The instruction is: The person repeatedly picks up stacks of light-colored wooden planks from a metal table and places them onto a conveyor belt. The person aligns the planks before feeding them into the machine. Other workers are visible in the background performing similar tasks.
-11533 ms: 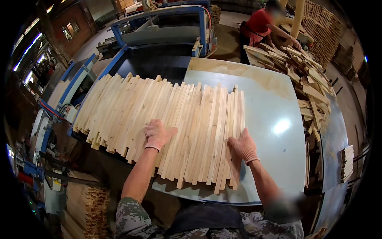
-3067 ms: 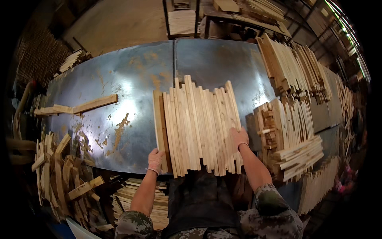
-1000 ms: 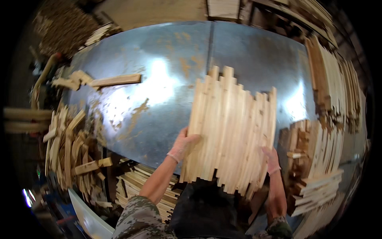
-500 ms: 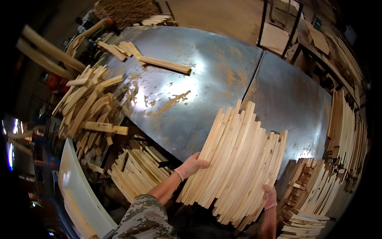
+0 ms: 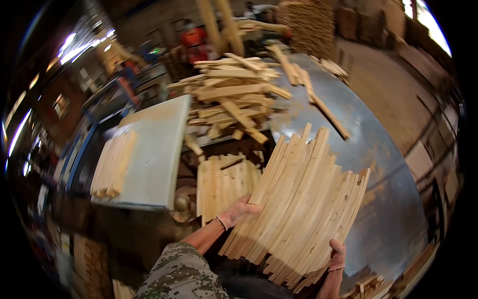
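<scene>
Between my two hands is a wide row of pale wood strips (image 5: 298, 204), set side by side with uneven ends. My left hand (image 5: 239, 212), in a knitted glove, is closed on the row's left edge, thumb lying on top. At the right edge, near its lower end, my gloved right hand (image 5: 337, 254) is closed on the outermost strips. Both hands' fingers under the wood are hidden. The strips are over the near edge of a metal table (image 5: 398, 194); whether they touch it I cannot tell.
Left of me, a light-topped machine table (image 5: 154, 154) bears a row of strips (image 5: 115, 162). Ahead lies a jumbled heap of wood pieces (image 5: 234, 92). Another stack of strips (image 5: 224, 182) sits beside my left hand. A person in red (image 5: 194, 42) is at the back.
My view has swung left, bringing the light-topped table and its strips into sight. Both hands keep their hold on the row of wood strips.
</scene>
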`<state>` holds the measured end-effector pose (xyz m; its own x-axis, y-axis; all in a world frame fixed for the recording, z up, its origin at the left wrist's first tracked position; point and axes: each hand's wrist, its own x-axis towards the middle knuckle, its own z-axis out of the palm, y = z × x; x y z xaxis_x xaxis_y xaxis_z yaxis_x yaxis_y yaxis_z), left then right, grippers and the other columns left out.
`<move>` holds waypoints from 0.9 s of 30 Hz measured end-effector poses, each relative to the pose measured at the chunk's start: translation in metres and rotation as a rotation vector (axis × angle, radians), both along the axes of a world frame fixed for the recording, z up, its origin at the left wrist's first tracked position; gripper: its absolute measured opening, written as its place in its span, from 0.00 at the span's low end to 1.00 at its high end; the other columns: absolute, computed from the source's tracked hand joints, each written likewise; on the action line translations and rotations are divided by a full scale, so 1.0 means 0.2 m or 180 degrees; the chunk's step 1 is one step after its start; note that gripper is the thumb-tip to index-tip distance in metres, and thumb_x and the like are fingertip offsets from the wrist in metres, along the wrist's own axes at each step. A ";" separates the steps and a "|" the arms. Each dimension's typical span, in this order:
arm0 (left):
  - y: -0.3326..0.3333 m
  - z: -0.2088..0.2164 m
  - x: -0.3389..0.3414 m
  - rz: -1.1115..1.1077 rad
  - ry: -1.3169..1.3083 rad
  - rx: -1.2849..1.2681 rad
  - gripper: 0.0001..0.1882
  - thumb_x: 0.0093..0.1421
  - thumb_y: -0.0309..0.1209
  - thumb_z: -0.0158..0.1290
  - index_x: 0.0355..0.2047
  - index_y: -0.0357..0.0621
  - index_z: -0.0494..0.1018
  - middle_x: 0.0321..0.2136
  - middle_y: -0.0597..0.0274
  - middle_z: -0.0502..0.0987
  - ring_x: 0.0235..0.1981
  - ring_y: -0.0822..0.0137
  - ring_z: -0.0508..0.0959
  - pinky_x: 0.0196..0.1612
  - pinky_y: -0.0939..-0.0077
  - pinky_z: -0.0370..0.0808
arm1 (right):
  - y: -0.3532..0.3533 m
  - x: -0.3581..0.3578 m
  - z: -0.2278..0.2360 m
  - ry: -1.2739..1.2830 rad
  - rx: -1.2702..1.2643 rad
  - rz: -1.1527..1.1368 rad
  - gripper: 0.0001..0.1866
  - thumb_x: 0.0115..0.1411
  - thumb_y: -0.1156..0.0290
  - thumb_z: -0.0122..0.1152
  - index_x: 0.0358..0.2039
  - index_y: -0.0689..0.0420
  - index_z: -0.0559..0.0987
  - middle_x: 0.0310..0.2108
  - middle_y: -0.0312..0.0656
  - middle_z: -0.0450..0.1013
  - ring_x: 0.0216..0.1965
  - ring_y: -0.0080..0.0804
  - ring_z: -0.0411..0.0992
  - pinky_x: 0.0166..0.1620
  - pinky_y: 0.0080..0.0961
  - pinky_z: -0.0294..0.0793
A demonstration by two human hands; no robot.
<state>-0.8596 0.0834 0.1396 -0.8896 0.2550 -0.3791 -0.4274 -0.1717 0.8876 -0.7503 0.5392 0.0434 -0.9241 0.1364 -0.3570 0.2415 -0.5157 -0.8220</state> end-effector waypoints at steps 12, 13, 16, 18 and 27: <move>-1.50 1.13 1.48 0.1239 0.0096 0.0466 0.37 0.56 0.34 0.68 0.65 0.39 0.71 0.46 0.63 0.81 0.45 0.72 0.80 0.55 0.73 0.76 | -1.52 0.46 1.67 0.0326 0.0164 0.1782 0.48 0.47 0.62 0.79 0.67 0.67 0.70 0.55 0.49 0.78 0.53 0.45 0.80 0.55 0.43 0.81; -1.65 1.15 1.52 0.1327 0.0085 0.0400 0.35 0.56 0.35 0.67 0.64 0.41 0.72 0.47 0.64 0.82 0.47 0.70 0.80 0.57 0.72 0.75 | -1.69 0.45 1.71 0.0319 0.0197 0.1889 0.48 0.47 0.62 0.79 0.67 0.67 0.70 0.55 0.49 0.78 0.53 0.45 0.80 0.55 0.42 0.81; -2.04 1.19 1.67 0.1501 0.0118 0.0472 0.31 0.59 0.37 0.63 0.62 0.40 0.75 0.51 0.62 0.83 0.52 0.68 0.82 0.62 0.68 0.75 | -2.16 0.47 1.75 0.0082 0.0182 0.2080 0.43 0.49 0.65 0.78 0.64 0.66 0.72 0.51 0.47 0.80 0.49 0.44 0.81 0.52 0.41 0.82; -2.26 1.30 1.77 0.1560 -0.0079 0.0498 0.32 0.59 0.38 0.64 0.62 0.38 0.75 0.52 0.60 0.83 0.55 0.67 0.81 0.63 0.67 0.74 | -2.36 0.44 1.73 -0.0142 0.0250 0.2299 0.39 0.50 0.67 0.77 0.62 0.65 0.75 0.49 0.46 0.81 0.47 0.43 0.81 0.51 0.41 0.82; -2.93 0.83 1.69 0.1800 -0.0369 -0.0403 0.40 0.59 0.48 0.69 0.61 0.27 0.73 0.51 0.51 0.82 0.50 0.62 0.83 0.55 0.65 0.79 | -2.93 0.17 1.29 -0.0195 0.0672 0.2315 0.16 0.56 0.76 0.65 0.15 0.50 0.70 0.14 0.29 0.60 0.16 0.25 0.57 0.24 0.29 0.51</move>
